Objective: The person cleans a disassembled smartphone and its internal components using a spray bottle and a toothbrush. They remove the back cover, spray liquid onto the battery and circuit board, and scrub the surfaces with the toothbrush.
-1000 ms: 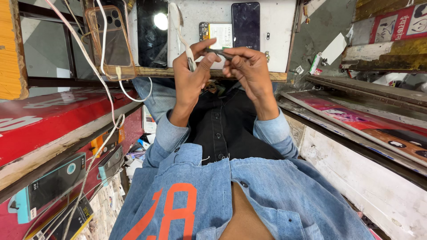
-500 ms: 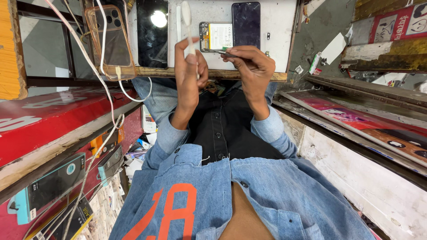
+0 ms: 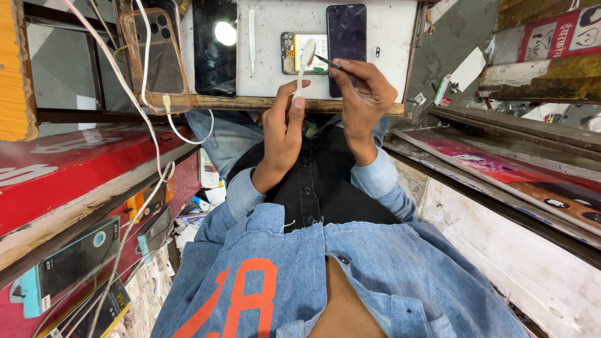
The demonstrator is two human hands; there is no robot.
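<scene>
phone in orange case (image 3: 152,56), white cable (image 3: 141,94), black phone (image 3: 215,47), boxed accessories (image 3: 69,266)

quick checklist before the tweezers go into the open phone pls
1. Right hand grips the tweezers firmly: ok.
2. Left hand pinches the white strip, held above the opened phone: ok.
3. Opened phone lies flat on the white work board: ok.
4. Detached dark screen lies beside the phone, clear of its opening: ok.
5. Tweezer tip position on the strip: cannot tell.
6. Small loose part on the board, away from the hands: ok.
</scene>
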